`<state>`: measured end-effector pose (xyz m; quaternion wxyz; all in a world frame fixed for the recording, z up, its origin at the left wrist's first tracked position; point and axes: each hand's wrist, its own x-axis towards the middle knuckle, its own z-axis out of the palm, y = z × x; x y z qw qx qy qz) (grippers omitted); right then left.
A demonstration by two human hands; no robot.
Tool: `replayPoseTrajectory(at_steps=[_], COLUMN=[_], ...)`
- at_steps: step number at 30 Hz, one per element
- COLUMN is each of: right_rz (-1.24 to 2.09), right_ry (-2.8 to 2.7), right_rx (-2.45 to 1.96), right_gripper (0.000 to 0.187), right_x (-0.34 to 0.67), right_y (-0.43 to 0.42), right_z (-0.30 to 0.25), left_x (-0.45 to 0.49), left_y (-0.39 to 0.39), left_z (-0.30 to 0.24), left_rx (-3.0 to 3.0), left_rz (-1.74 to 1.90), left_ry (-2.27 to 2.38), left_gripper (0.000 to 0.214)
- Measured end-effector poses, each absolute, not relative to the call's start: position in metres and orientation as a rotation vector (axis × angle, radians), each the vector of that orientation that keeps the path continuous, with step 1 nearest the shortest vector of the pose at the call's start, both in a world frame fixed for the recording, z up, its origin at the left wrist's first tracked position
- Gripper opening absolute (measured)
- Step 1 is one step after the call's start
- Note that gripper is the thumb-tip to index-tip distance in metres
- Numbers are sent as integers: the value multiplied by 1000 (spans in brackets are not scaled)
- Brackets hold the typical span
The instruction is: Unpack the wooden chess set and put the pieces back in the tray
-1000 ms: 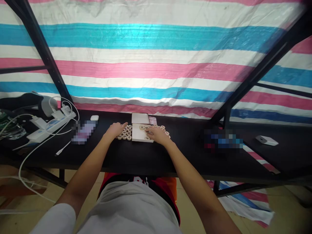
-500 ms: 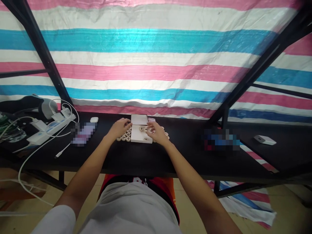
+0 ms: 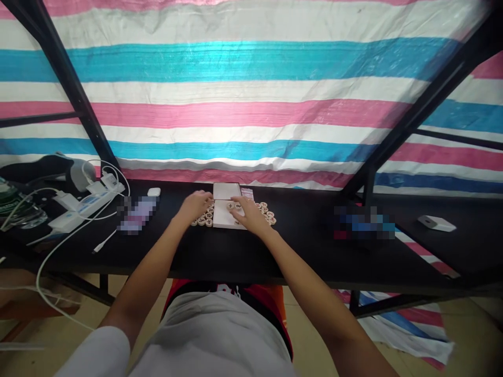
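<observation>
An open white box (image 3: 223, 218) lies on the black table, its lid (image 3: 226, 191) folded back on the far side. Several round Chinese chess pieces (image 3: 230, 206) with dark characters rest inside. My right hand (image 3: 252, 215) reaches over the box's right side, thumb and fingers apart around one or two pieces. My left hand (image 3: 195, 204) is at the box's left edge, fingers loosely bent and apart, with no held piece visible. More pieces (image 3: 208, 215) sit in rows beside the box under that hand. A further group of pieces (image 3: 270, 214) lies right of the box, partly behind my right hand.
At the left are a phone (image 3: 137, 215), a white earbud case (image 3: 154, 192), a power strip (image 3: 80, 212) with looping cables and a bottle (image 3: 19, 209). A blurred dark object (image 3: 363, 224) and a white charger (image 3: 437, 223) lie right. Striped sheeting hangs behind.
My right hand has moved slightly left and further over the box, uncovering more pieces on the right. My left hand keeps its place at the box's left edge. The view has shifted slightly.
</observation>
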<state>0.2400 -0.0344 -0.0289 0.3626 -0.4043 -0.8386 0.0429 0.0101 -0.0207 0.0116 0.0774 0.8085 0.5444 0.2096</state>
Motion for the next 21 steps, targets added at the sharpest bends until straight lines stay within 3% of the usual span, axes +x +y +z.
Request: replayPoseTrajectory(at_steps=[4, 16, 21], right_rz=[107, 79, 69], right_ry=[-2242, -2299, -2302], right_rx=[-1150, -1312, -1377], right_gripper=[25, 32, 30], right_x=[249, 249, 250], right_y=[-21, -21, -14], right_z=[-38, -40, -46], left_x=[-38, -35, -36], left_y=[-7, 3, 0], left_z=[16, 3, 7], left_rx=[2164, 2083, 2105], left_rz=[389, 181, 262], left_ry=[2057, 2104, 2147], left_gripper=[24, 29, 32])
